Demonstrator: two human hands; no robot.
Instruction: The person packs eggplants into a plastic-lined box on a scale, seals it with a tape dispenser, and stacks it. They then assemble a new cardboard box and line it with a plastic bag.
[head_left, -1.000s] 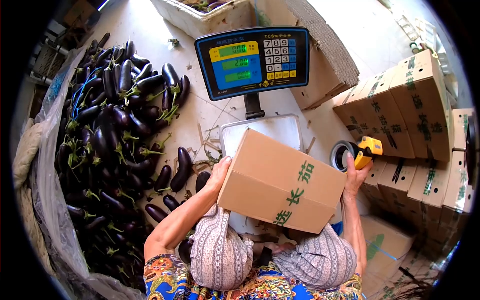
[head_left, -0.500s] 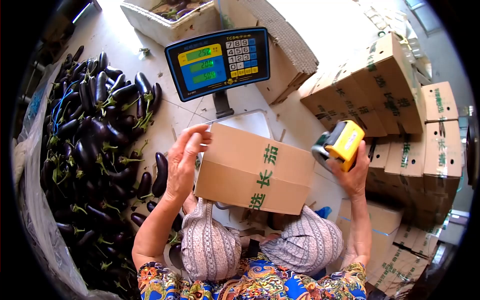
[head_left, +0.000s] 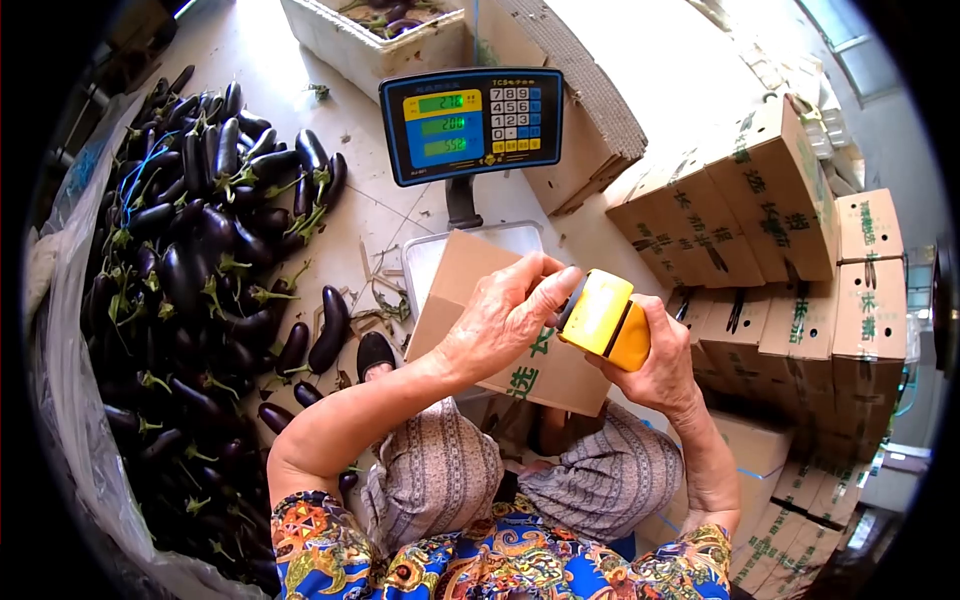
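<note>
Landmark: a floor scale with a pale rectangular platform (head_left: pixel 516 238) and a black, blue-edged display (head_left: pixel 472 125), its figures lit green.
Carton: a brown cardboard box with green printed characters (head_left: pixel 452 290) lies askew over the near part of the platform, partly hidden beneath the forearm.
Dispenser: a yellow hand-held tape dispenser with a dark front end (head_left: pixel 598 310) is raised above the right side of the carton, on the near side of the scale.
Left hand: the left hand (head_left: pixel 495 325) reaches across above the carton, thumb and forefinger closed at the dispenser's dark front end; whether they pinch a tape end cannot be told.
Right hand: the right hand (head_left: pixel 662 360) has its fingers wrapped around the dispenser's yellow body.
Change: the left hand has just come from the carton's far left corner to the dispenser, so both hands now meet at one tool, and neither visibly steadies the carton.
Left of the scale: a broad heap of glossy dark-purple eggplants (head_left: pixel 215 240), flanked by a clear plastic sheet (head_left: pixel 70 400).
Beyond the scale: a white foam box (head_left: pixel 385 50) with eggplants inside.
Right of the scale: stacked brown cartons with green printing (head_left: pixel 770 200).
</note>
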